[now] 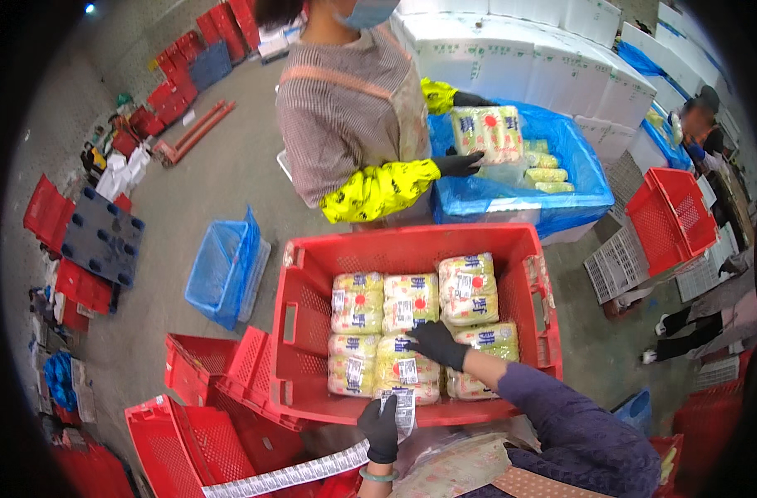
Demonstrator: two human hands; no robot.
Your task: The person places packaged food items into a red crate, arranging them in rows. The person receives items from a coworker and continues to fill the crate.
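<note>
Bags of pale vegetables (356, 305) in clear printed plastic lie in rows inside a red plastic crate (409, 239). Several of them bear a white printed label. My left hand (380, 429), in a black glove, holds the end of a long strip of white labels (303, 470) at the crate's near rim; the strip trails down to the left. Above the near middle bag (387, 355) is my right hand (439, 345), also gloved in black, reaching in from the right. Its fingertips are at the bag's upper edge; whether they pinch a label cannot be told.
Across the crate a co-worker (359, 112) holds a similar bag (489, 134) over a box lined with blue plastic (521, 208). Empty red crates (198, 448) lie at the lower left, near a blue-lined basket (219, 274). White foam boxes (521, 62) are stacked behind.
</note>
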